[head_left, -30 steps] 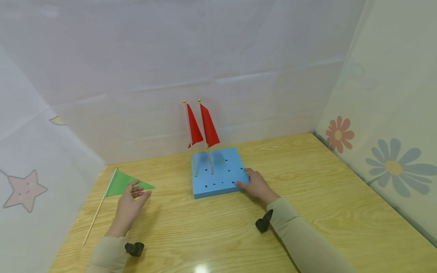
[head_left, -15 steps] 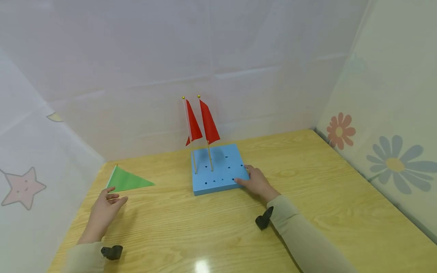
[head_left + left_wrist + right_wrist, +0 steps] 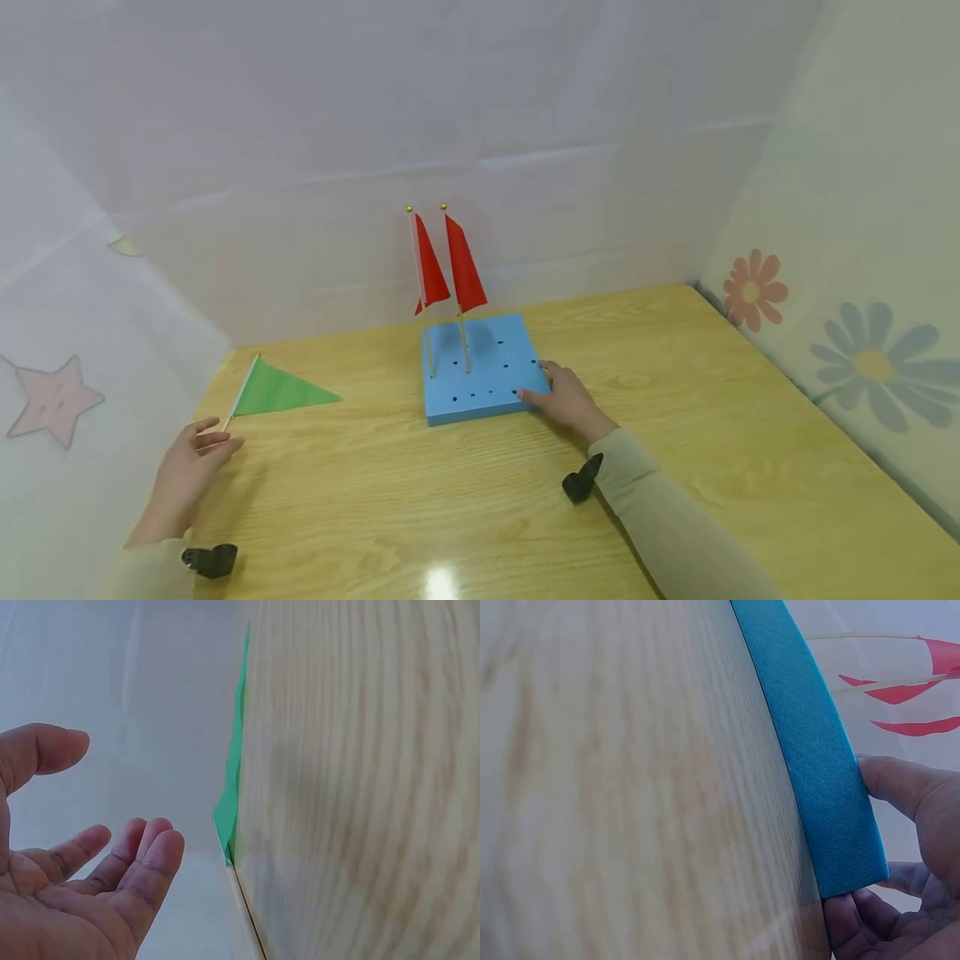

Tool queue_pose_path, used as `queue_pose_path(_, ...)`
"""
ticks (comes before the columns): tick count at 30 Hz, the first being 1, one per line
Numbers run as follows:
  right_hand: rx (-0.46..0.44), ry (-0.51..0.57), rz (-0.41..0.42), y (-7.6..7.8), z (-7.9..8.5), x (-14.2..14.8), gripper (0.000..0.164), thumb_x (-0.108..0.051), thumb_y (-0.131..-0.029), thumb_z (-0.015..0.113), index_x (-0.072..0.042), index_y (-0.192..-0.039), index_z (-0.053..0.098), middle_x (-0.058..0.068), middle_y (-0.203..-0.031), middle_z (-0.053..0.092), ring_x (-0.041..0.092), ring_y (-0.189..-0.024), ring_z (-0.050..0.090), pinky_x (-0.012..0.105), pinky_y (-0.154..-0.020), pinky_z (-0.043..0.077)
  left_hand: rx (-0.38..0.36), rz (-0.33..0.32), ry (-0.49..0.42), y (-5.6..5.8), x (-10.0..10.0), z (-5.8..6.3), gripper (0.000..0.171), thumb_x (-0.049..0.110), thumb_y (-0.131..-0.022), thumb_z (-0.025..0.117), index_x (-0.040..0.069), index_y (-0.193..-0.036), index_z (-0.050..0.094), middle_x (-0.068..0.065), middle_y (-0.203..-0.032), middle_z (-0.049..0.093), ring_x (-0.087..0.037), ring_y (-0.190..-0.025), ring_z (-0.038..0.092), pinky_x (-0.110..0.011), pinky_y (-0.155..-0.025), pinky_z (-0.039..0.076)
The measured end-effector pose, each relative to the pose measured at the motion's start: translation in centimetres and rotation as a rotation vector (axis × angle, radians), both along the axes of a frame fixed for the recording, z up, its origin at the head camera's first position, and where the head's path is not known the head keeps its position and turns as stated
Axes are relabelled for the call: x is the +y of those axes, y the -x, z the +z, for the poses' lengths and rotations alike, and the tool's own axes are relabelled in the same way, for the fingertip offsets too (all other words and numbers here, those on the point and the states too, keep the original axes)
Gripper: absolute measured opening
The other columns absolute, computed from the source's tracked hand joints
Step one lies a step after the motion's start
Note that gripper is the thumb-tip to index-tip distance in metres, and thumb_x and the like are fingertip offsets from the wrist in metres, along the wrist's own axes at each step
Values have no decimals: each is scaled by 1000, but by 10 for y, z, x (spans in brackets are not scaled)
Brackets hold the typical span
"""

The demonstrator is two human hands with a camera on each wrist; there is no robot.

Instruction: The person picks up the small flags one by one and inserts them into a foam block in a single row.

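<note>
A green triangular flag point(image 3: 277, 390) on a thin wooden stick lies flat at the left of the table. My left hand point(image 3: 186, 473) hovers over the stick's lower part, which it largely hides in the head view. Its fingers are loosely bent, and the left wrist view shows a gap between thumb and fingers with nothing in it. My right hand point(image 3: 567, 404) holds the right front corner of a blue foam block point(image 3: 487, 379), thumb on the top edge and fingers against the side. Two red flags, a left one point(image 3: 431, 271) and a right one point(image 3: 464, 268), stand upright in the block's holes.
The wood-grain table point(image 3: 360, 500) has a white sheet wall point(image 3: 600, 208) behind it. Printed sheets stand at the left and right edges. Several small holes show in the block's top. A black wrist camera point(image 3: 210, 561) sits at my left cuff.
My left hand has moved left and down, off the green cloth to above the flag's stick. The right hand stays on the block's corner. The view has shifted slightly.
</note>
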State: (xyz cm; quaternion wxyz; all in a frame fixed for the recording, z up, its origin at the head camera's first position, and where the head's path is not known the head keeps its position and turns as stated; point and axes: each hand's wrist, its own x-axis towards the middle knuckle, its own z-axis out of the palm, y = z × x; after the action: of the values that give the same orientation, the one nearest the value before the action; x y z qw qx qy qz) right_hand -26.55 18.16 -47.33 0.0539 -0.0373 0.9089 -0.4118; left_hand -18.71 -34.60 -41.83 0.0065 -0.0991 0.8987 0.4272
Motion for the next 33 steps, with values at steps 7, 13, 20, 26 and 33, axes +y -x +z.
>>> queue_pose_path(7, -2, -5, 1, -2, 3, 1, 81, -33, -99, 70, 9, -156, 31, 37, -151, 40, 49, -136, 45, 60, -109, 40, 30, 33, -61, -9, -13, -4, 73, 25, -107, 57, -15, -155, 19, -39, -142, 42, 17, -82, 49, -12, -75, 49)
queue_pose_path(13, 7, -22, 18, -1, 2, 2, 80, -35, -100, 69, 9, -156, 32, 36, -147, 44, 48, -132, 48, 59, -107, 42, -14, 123, -53, -18, -22, -8, 72, 25, -107, 54, -16, -155, 19, -39, -139, 43, 11, -79, 52, -12, -71, 49)
queue_pose_path(20, 2, -9, 11, -5, 5, 7, 80, -31, -99, 70, 11, -155, 32, 38, -144, 46, 50, -132, 49, 60, -106, 42, -73, 150, -47, -20, -33, -12, 75, 29, -107, 55, -16, -154, 19, -40, -142, 41, 9, -77, 53, -15, -70, 51)
queue_pose_path(26, -5, -16, 8, -4, 4, 8, 81, -33, -99, 70, 11, -155, 31, 38, -145, 45, 50, -133, 48, 59, -107, 42, -112, 143, -37, -20, -44, -19, 77, 28, -106, 55, -19, -153, 16, -37, -130, 51, 2, -76, 58, -19, -68, 52)
queue_pose_path(33, -7, -20, 2, -2, -1, 8, 81, -34, -99, 71, 11, -155, 32, 38, -146, 44, 50, -133, 47, 60, -108, 41, -158, 122, -59, -22, -46, -26, 80, 31, -106, 54, -21, -152, 13, -37, -130, 51, 1, -80, 56, -21, -70, 52)
